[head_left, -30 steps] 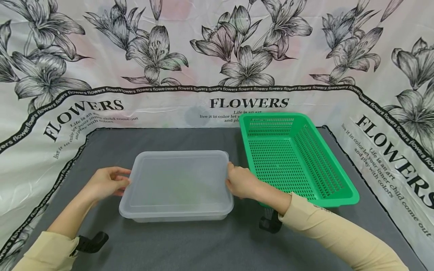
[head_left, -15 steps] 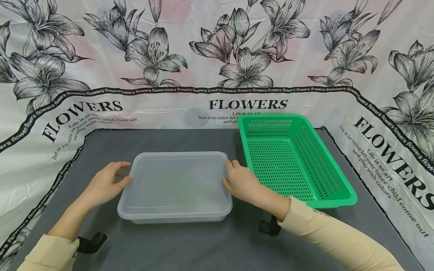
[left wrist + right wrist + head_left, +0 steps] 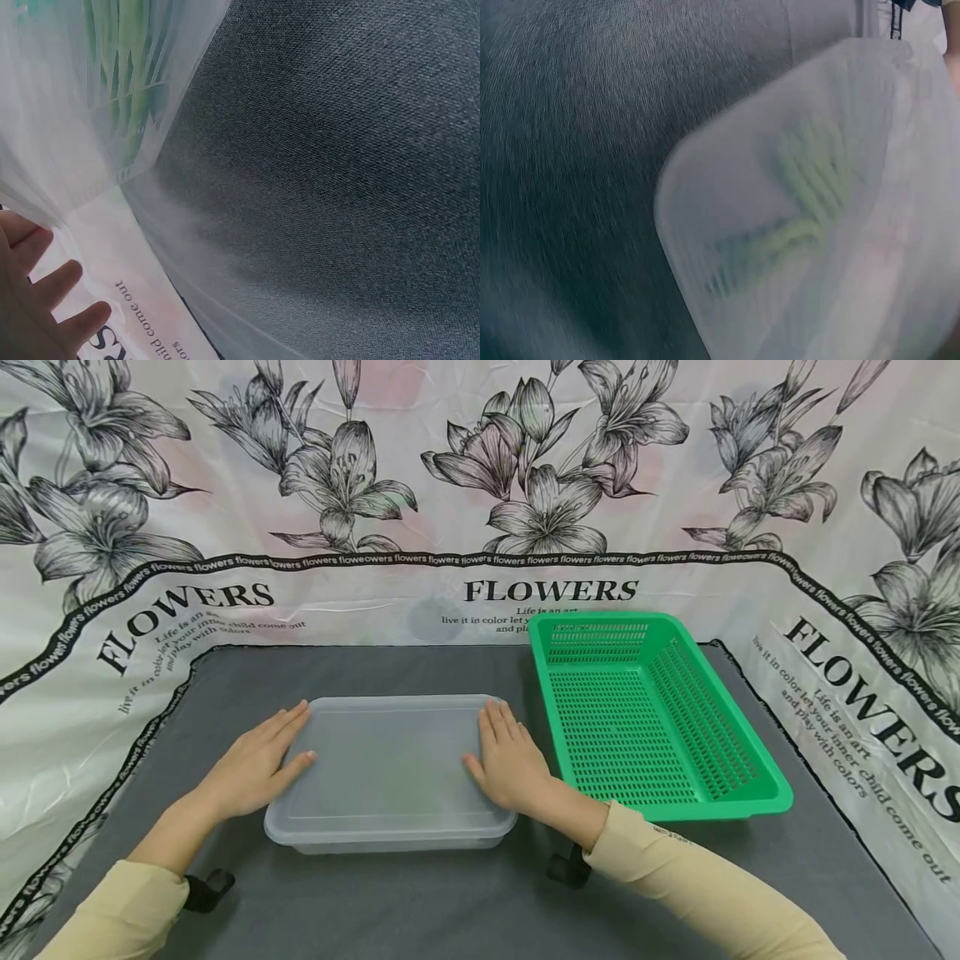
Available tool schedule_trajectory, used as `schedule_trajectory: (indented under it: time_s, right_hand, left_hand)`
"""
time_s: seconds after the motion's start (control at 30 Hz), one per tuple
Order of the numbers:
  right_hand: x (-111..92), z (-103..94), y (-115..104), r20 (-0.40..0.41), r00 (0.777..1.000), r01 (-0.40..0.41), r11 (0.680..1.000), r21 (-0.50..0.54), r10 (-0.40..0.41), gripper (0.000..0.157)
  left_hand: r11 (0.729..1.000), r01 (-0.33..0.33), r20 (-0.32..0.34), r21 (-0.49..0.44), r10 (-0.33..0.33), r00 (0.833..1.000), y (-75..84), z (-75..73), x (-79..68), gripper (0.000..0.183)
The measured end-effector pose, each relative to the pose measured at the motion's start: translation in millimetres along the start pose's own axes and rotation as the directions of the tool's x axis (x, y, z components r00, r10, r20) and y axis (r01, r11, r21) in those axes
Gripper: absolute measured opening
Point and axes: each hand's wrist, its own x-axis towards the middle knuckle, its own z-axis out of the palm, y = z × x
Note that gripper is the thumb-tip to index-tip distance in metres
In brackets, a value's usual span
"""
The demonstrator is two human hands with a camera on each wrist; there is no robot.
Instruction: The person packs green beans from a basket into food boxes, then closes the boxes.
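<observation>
A translucent plastic box (image 3: 390, 845) stands on the grey cloth, covered by its whitish lid (image 3: 397, 764). My left hand (image 3: 251, 767) lies at the lid's left edge with straight fingers, the thumb tip over the rim. On the opposite side, my right hand (image 3: 516, 762) rests flat on the lid's right edge, fingers stretched away from me. Through the box wall in the left wrist view show long green stalk-like things (image 3: 127, 67). The right wrist view shows blurred green strips (image 3: 810, 180) inside too; their kind cannot be made out.
A green perforated plastic basket (image 3: 759, 760) stands to the right of the box, behind my right forearm. The grey cloth (image 3: 360, 910) covers the work surface. A white flower-printed sheet (image 3: 420, 527) borders it at the back and sides.
Both hands have shifted from the box's side edges inward onto the lid's edges. Their curled fingers have straightened out. The box and basket stay in place.
</observation>
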Motion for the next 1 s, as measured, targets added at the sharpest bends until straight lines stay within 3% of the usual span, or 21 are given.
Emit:
schedule_trajectory:
  time_s: [0.2, 0.43, 0.7, 1.0]
  right_hand:
    - [2.4, 5.9, -1.9, -0.008, 1.000, -0.015, 1.000, -0.025, 0.015, 0.066]
    - [5.3, -2.6, 0.2, 0.001, 1.000, 0.011, 1.000, 0.000, -0.011, 0.067]
    - [9.6, -5.2, 0.9, -0.060, 0.998, 0.017, 1.000, 0.007, -0.016, 0.061]
    - [12.5, -2.7, -2.2, -0.088, 0.996, -0.017, 0.999, -0.043, 0.013, 0.066]
  left_hand:
    - [0.998, 0.010, 0.013, 0.066, -0.011, 1.000, 0.1, -1.8, -0.3, 0.060]
    - [0.997, 0.043, 0.025, 0.067, -0.045, 0.999, 3.0, -1.5, -0.3, 0.059]
    - [0.994, 0.063, 0.038, 0.086, -0.066, 0.997, 4.6, 1.7, -3.8, 0.060]
    - [0.992, 0.033, 0.023, 0.123, -0.036, 0.999, 2.0, 6.0, -3.1, 0.062]
